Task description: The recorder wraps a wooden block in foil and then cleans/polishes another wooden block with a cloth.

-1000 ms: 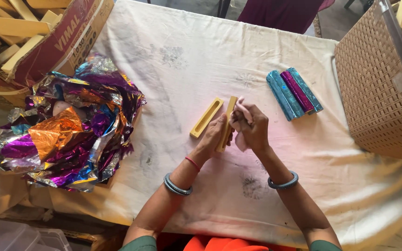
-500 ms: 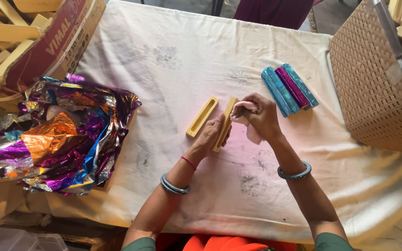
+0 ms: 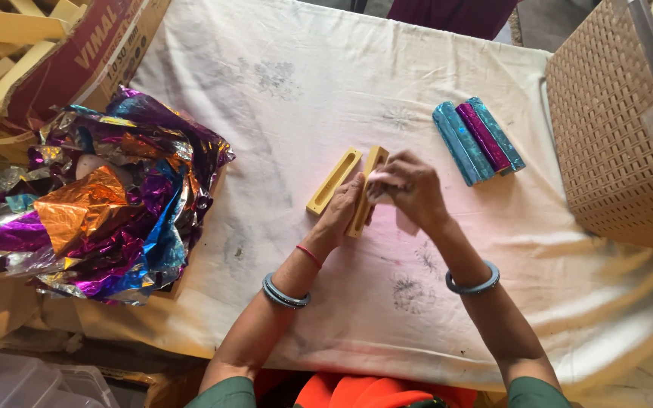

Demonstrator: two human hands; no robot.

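foil sheets (image 3: pixel 107 204) glossy, crinkled | cloth (image 3: pixel 281 98) matt | basket (image 3: pixel 614 143) woven

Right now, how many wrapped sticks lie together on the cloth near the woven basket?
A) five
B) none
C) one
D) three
D: three wrapped sticks, two blue and a magenta one between them, lie side by side on the cloth just left of the woven basket.

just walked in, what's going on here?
A person's two hands, left and right, hold a yellow tray on edge on the cloth-covered table. A second tray lies open beside it. Three wrapped sticks lie to the right, crumpled foil to the left.
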